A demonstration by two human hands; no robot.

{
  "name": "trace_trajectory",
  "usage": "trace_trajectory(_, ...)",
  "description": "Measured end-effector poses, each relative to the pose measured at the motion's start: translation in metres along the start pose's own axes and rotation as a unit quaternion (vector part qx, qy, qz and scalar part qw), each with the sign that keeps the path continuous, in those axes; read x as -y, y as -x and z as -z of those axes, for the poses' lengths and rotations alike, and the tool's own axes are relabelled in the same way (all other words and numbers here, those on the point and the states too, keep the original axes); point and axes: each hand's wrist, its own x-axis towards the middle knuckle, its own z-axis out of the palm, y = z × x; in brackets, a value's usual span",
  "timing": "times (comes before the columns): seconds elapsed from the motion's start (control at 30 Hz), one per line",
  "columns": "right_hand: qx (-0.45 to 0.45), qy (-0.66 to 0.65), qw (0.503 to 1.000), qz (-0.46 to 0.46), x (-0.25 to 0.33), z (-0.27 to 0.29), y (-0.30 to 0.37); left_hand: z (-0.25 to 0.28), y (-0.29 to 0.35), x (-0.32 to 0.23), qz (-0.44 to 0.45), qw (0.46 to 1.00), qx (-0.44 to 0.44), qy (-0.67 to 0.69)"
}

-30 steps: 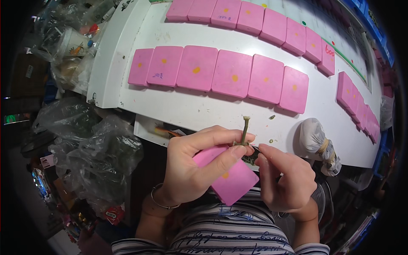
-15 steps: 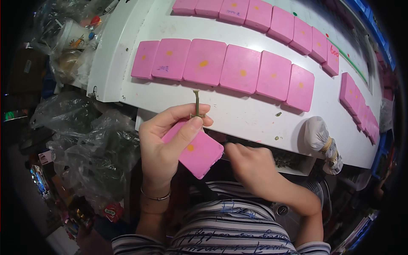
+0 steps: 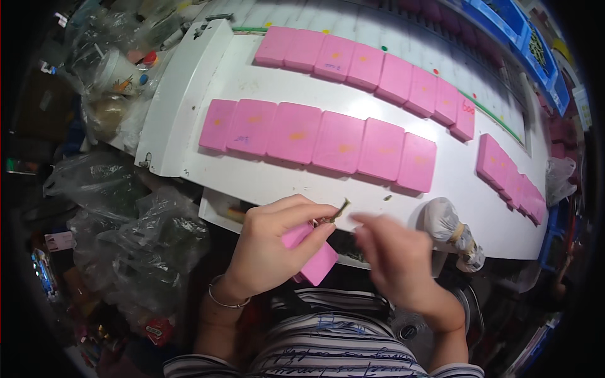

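Observation:
My left hand (image 3: 268, 242) is closed round a pink block (image 3: 320, 266) with a yellow mark hidden under the fingers. Between its thumb and fingertips it also pinches a short green plant stem (image 3: 342, 209), whose tip pokes out toward the right. Just right of the stem, my right hand (image 3: 403, 255) is smeared by motion, its fingers bent; whether it holds anything cannot be made out. Beyond both hands, a row of pink blocks (image 3: 293, 133) with yellow smudges lies on a white table (image 3: 242, 66).
A second row of pink blocks (image 3: 367, 66) lies farther back, and a short row (image 3: 493, 162) at the right. A wrapped plastic bundle (image 3: 441, 220) with a band sits near the front edge. Clear plastic bags (image 3: 138, 252) fill the left side; blue trays (image 3: 513, 31) stand far right.
My left hand has moved right and tilted the stem rightward. The right hand has come away from the block's edge toward the stem. The view has shifted, so the table appears lower.

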Motion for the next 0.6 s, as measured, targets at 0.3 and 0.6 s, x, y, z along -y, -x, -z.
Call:
trace_trajectory(0.3,-0.235,-0.238,0.941,-0.055,-0.011,0.021,-0.004,-0.029,-0.026,-0.024,-0.051,0.994,-0.061,-0.069)
trace_trajectory(0.6,-0.330,-0.018,0.937,0.118,-0.024,0.016,0.005,-0.073,-0.021,-0.009,0.084,0.930,-0.042,0.354)
